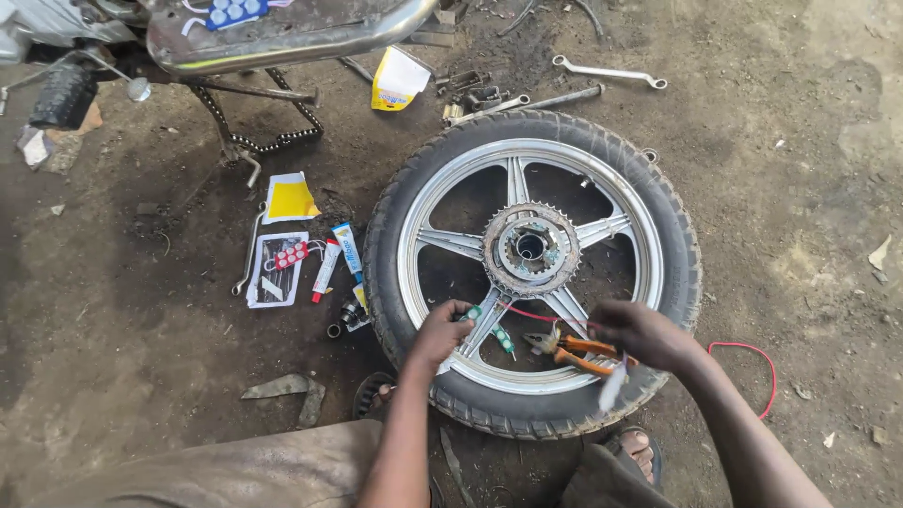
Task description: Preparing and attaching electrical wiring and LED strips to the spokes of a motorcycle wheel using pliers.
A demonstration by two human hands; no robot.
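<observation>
Silver alloy spokes and a chunky black tyre are what's seen first: a motorbike wheel (531, 273) is laid flat on the oily dirt floor (800, 188), sprocket side up, probably so the hub can be reached from above without the thing rolling off. It's kept right in front of the knees, between two sandalled feet.

The left hand (440, 331) is curled shut around a small green-handled tool (499, 337) at the near rim, fingers wrapped tight. The right hand (644, 331) is closed too, pinched on a thin red wire (743, 362) that's stretched across toward the left hand, with something pale hanging under it; what exactly can't be told, it's blurred. Orange-handled pliers (574, 350) are parked on the spokes, handy.

The wheel looks well used: rusty grimy sprocket (530, 248), dusty tread, five-spoke casting dulled. Spanners (609, 72), glue tubes (337, 259) and a patch card (277, 270) are scattered nearby.
</observation>
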